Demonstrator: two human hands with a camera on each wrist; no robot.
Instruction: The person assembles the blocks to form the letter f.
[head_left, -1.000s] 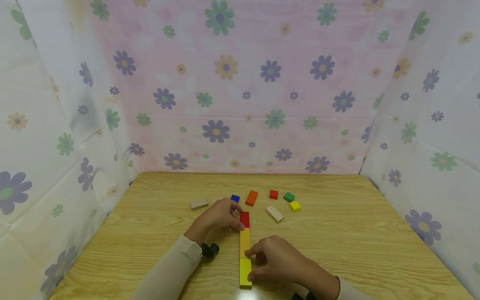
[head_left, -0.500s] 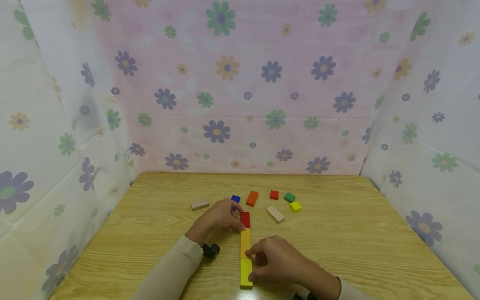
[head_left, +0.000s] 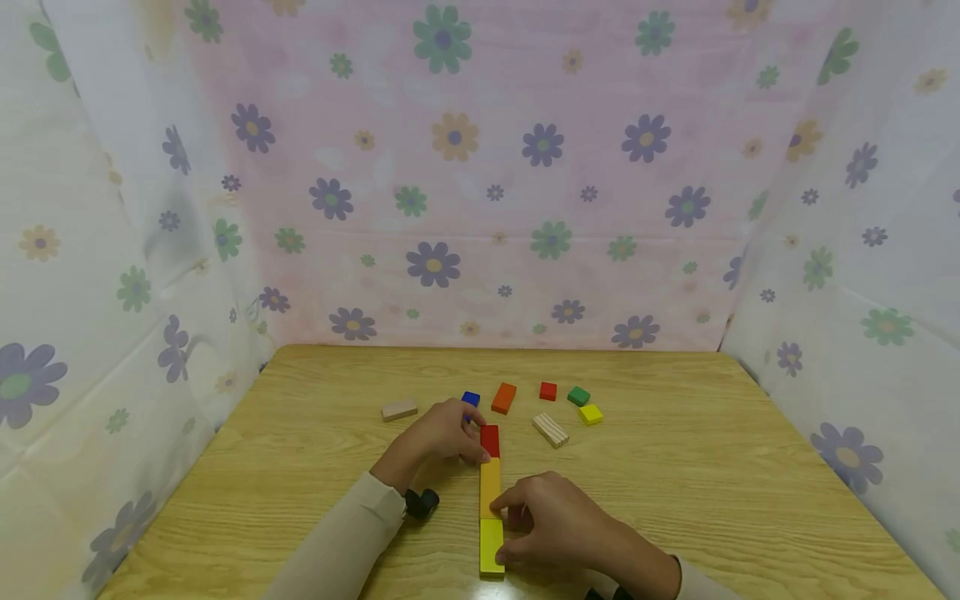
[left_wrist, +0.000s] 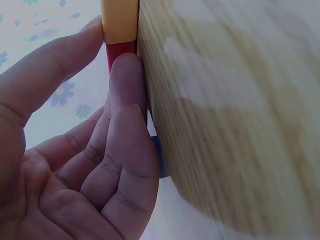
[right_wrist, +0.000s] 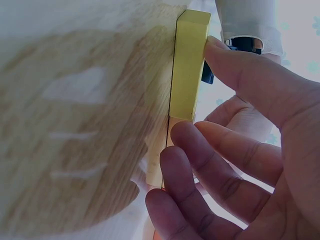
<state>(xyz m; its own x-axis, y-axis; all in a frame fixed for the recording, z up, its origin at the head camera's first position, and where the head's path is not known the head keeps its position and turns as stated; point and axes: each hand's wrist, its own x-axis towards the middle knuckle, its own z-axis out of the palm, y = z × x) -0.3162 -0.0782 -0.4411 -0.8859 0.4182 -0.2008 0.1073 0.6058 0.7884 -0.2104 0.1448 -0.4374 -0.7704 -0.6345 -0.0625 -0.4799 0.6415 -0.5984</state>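
Three blocks lie flat in a line on the wooden table: a red block (head_left: 490, 441) farthest, an orange block (head_left: 490, 483) in the middle and a yellow block (head_left: 492, 542) nearest. From the left, my left hand (head_left: 438, 433) touches the red block, thumb by its seam with the orange block (left_wrist: 120, 22) and index finger near its far end. My right hand (head_left: 562, 518) is on the right side, its thumb on the edge of the yellow block (right_wrist: 189, 70) and its index finger at the orange block. My fingers hide part of the red block (left_wrist: 120, 49) in the left wrist view.
Behind the row lie a blue block (head_left: 471, 398), partly behind my left hand, an orange-red block (head_left: 504, 398) and small red (head_left: 548, 391), green (head_left: 578, 396) and yellow (head_left: 591, 414) blocks. A plain wooden block (head_left: 399, 409) lies left, a grooved wooden piece (head_left: 551, 430) right. Flowered cloth (head_left: 495, 167) surrounds the table.
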